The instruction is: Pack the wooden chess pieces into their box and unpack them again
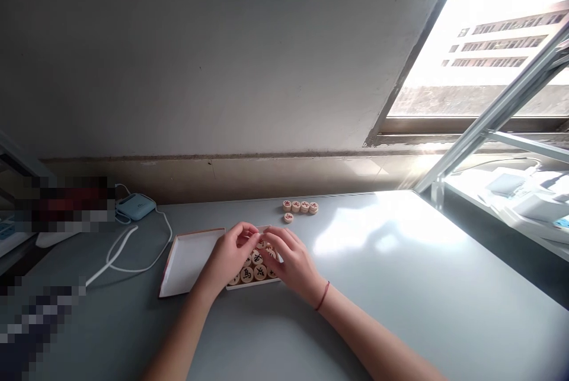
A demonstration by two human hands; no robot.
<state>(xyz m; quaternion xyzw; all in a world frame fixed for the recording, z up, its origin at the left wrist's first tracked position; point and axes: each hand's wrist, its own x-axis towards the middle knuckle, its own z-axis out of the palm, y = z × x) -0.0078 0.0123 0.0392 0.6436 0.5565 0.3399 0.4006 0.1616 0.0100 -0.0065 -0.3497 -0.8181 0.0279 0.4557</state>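
A shallow white box [254, 285] holds rows of round wooden Chinese chess pieces [260, 272] marked with dark characters. My left hand [232, 255] reaches over its left side, thumb and forefinger closed at the far rows; what is between their tips is too small to make out. From the other side, my right hand [292, 259] arches over the box, thumb and fingers apart, with pieces showing in the gap. The two hands' fingertips nearly meet and cover part of the box. Beyond them, red-marked pieces [300, 207] stand in short stacks, with a separate piece [288, 217] in front.
The white-lined box lid [189, 259] lies left of the box. Farther left are a white cable [146, 271] and a light-blue device [136, 207] on the grey table [391, 310]. A wall borders the back; a metal-framed shelf [471, 120] stands at the right.
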